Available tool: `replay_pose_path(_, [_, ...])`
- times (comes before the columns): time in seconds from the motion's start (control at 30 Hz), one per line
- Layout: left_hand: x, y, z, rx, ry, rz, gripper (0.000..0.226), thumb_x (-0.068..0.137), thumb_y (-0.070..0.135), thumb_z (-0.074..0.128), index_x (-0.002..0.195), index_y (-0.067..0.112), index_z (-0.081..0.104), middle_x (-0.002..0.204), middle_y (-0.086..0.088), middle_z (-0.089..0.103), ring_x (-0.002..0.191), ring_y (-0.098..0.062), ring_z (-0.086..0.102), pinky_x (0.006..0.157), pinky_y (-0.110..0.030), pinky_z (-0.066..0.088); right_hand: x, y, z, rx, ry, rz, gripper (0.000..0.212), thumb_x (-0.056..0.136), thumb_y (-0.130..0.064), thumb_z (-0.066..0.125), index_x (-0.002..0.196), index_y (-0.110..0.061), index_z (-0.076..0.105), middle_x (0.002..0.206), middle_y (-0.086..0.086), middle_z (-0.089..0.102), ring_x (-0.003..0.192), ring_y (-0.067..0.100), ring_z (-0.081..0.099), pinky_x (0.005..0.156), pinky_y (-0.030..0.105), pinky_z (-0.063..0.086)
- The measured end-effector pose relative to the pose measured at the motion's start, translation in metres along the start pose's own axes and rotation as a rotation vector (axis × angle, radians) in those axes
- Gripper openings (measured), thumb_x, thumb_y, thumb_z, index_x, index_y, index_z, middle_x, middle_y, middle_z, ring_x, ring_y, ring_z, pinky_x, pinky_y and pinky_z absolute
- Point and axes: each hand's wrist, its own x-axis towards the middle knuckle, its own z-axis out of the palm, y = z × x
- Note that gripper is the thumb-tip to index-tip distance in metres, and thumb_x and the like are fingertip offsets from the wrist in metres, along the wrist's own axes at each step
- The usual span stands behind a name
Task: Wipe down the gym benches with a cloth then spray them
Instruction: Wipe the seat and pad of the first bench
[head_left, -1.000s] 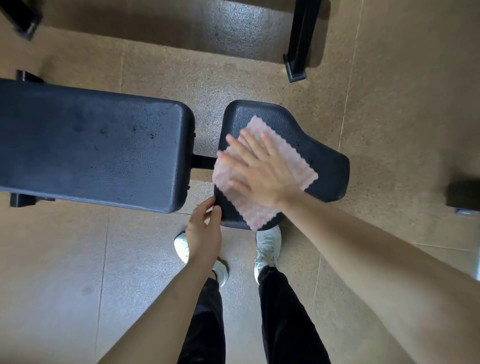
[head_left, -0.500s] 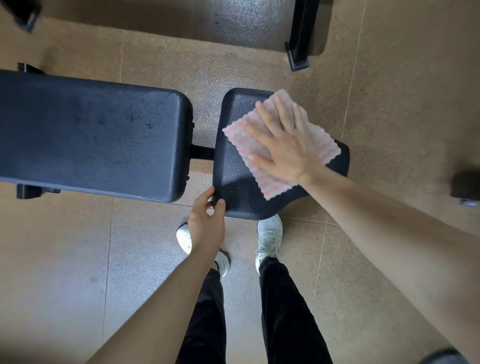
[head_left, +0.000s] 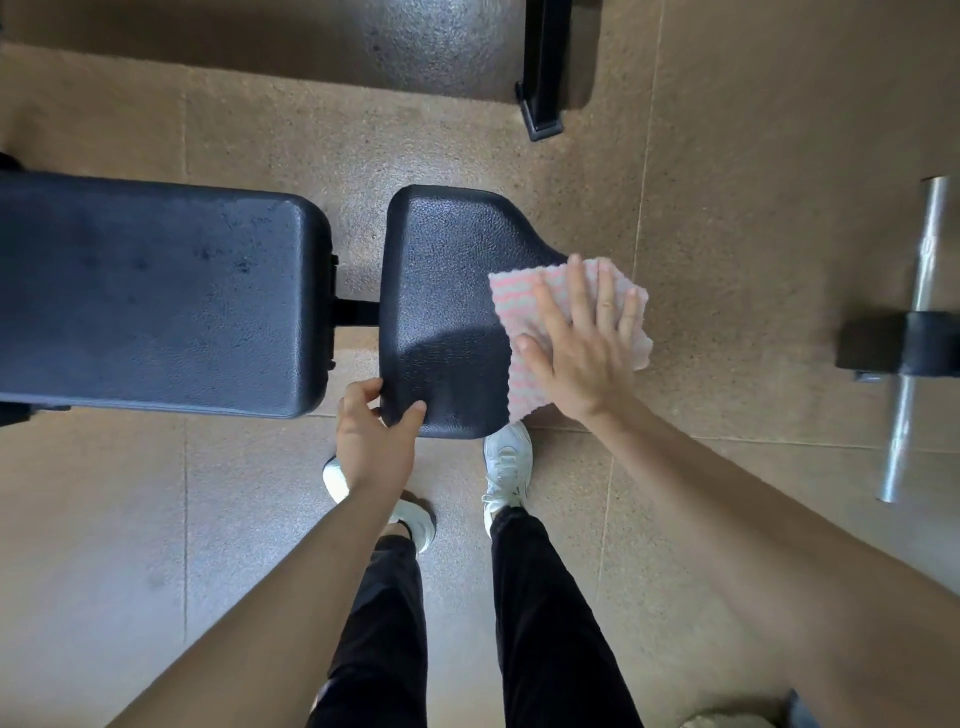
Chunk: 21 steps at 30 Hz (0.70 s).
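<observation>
**Cloth.** Pink-and-white striped cloth with a scalloped edge. It is lying spread flat at the tapered right end of the seat pad, and its far side is hanging past the pad's edge over the floor.

**Right hand**. It is pressing down on the cloth, fingers straight and spread, pointing away from the person.

**Seat pad.** Black, grain-textured vinyl seat pad, sitting just ahead of the person's feet.
- Its long axis is running left to right across the view, in line with the bench.
- Most of its surface is lying to the left of the cloth, so the next stroke is probably heading back leftward. The right hand is the nearer one for it.
- A darker patch is showing near the front edge; whether it is damp or shadow cannot be told.

**Left hand**. It is gripping the pad's near-left corner, thumb on top, fingers wrapping the edge.

**Back pad.** Long black padded back pad, lying to the left across a narrow gap.

**Surround.** Brown speckled floor tiles are running all round. A chrome bar is lying well to the right. No spray bottle is showing.
</observation>
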Motion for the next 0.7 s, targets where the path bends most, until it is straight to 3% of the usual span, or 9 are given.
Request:
replay_pose_path(0.1, [0.003,-0.001,-0.002,0.008,-0.004,0.007,0.054,0.080,0.031,0.086,0.124,0.021,0.056,0.124,0.001,0.064,0.103,-0.020,0.065,0.091,-0.042,0.056,0.030,0.008,-0.009,0.066,-0.009,0.143,0.065,0.101,-0.062,0.029,0.156,-0.028,0.031,0.155,0.016,0.041,0.142,0.043,0.038,0.110,0.061,0.032])
replay_pose_path(0.17, [0.002,-0.002,-0.003,0.005,-0.003,0.011,0.053,0.079,0.032,0.087,0.122,0.022,0.057,0.122,0.002,0.065,0.102,-0.019,0.065,0.090,-0.041,0.056,0.050,0.016,-0.017,0.119,-0.063,0.136,0.058,0.103,-0.060,0.025,0.145,-0.025,0.046,0.133,0.013,0.060,0.119,0.040,0.056,0.093,0.052,0.046])
replay_pose_path(0.27, [0.001,-0.005,-0.003,0.002,0.013,0.022,0.052,0.080,0.032,0.086,0.123,0.022,0.059,0.122,0.004,0.065,0.101,-0.017,0.064,0.088,-0.037,0.055,0.087,0.027,-0.030,0.363,-0.278,0.116,0.054,0.102,-0.062,0.022,0.114,-0.027,0.062,0.109,0.005,0.068,0.105,0.032,0.063,0.082,0.039,0.046])
replay_pose_path(0.3, [0.001,-0.006,-0.003,0.001,0.017,0.026,0.051,0.080,0.032,0.086,0.123,0.022,0.059,0.123,0.003,0.066,0.101,-0.017,0.064,0.087,-0.037,0.054,0.095,0.030,-0.033,0.499,-0.338,0.139,0.051,0.101,-0.062,0.028,0.116,-0.028,0.063,0.111,0.003,0.068,0.108,0.029,0.063,0.083,0.036,0.044])
replay_pose_path(0.37, [0.001,-0.007,-0.002,-0.007,0.019,0.027,0.051,0.080,0.033,0.086,0.122,0.024,0.059,0.123,0.003,0.066,0.101,-0.018,0.064,0.088,-0.038,0.054,0.097,0.033,-0.038,0.657,-0.292,0.188,0.055,0.094,-0.061,0.040,0.133,-0.027,0.060,0.124,0.000,0.066,0.118,0.023,0.060,0.095,0.034,0.045])
replay_pose_path(0.43, [0.000,-0.008,-0.002,-0.019,0.020,0.013,0.051,0.079,0.035,0.086,0.121,0.026,0.059,0.122,0.005,0.066,0.103,-0.019,0.065,0.091,-0.042,0.055,0.082,0.034,-0.040,0.601,-0.232,0.220,0.065,0.087,-0.064,0.044,0.141,-0.030,0.054,0.128,0.002,0.065,0.120,0.024,0.060,0.103,0.040,0.046])
replay_pose_path(0.57, [-0.002,-0.007,-0.003,-0.037,0.025,-0.004,0.052,0.078,0.035,0.087,0.121,0.026,0.060,0.122,0.006,0.067,0.106,-0.020,0.065,0.094,-0.045,0.055,0.061,0.027,-0.042,0.423,-0.309,0.114,0.062,0.092,-0.061,0.038,0.150,-0.038,0.036,0.134,0.001,0.063,0.125,0.032,0.057,0.101,0.050,0.047])
replay_pose_path(0.7, [-0.002,-0.005,-0.003,-0.049,0.024,-0.020,0.050,0.078,0.033,0.087,0.121,0.024,0.062,0.122,0.005,0.068,0.105,-0.017,0.065,0.091,-0.039,0.054,0.100,0.006,-0.052,0.643,-0.442,0.150,0.064,0.092,-0.066,0.045,0.152,-0.047,0.032,0.148,-0.005,0.055,0.139,0.024,0.048,0.115,0.047,0.038])
